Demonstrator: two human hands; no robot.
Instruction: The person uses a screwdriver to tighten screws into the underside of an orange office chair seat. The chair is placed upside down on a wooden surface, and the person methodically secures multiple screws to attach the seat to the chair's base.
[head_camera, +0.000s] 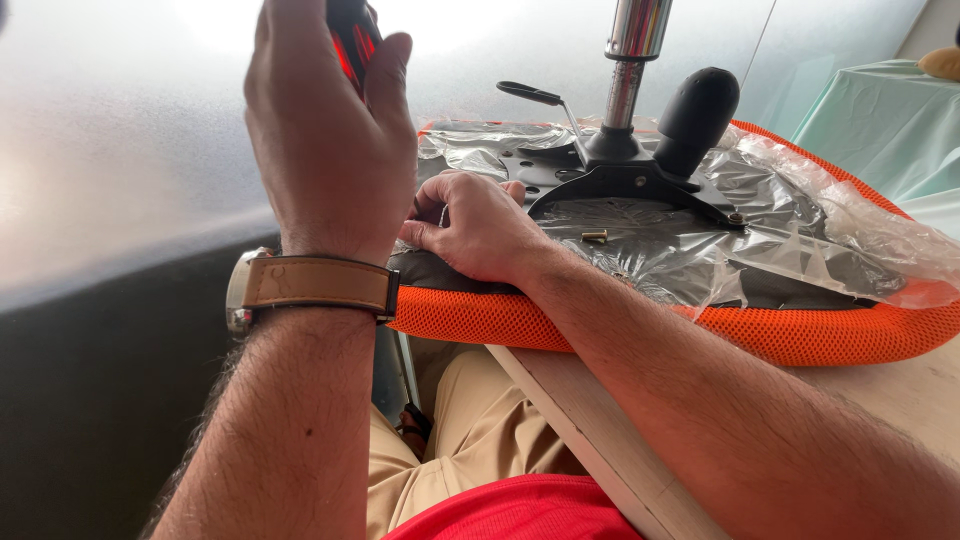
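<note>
My left hand (330, 130) is raised and wrapped around a red and black tool handle (352, 40), most of it hidden by the fingers. A watch with a tan strap (315, 285) is on that wrist. My right hand (475, 225) rests on the upturned orange chair seat (620, 325), fingers pinched together at the plastic wrap (690, 250) near the black metal plate (620, 180); whether they hold something small is hidden. A brass screw (594, 236) lies loose on the wrap just right of this hand.
The seat lies on a light wooden table (900, 390). A chrome gas cylinder (630, 60), a black lever (535, 95) and a black knob (695, 115) stand up from the plate. A frosted glass wall is behind; a pale green cloth (880, 120) at far right.
</note>
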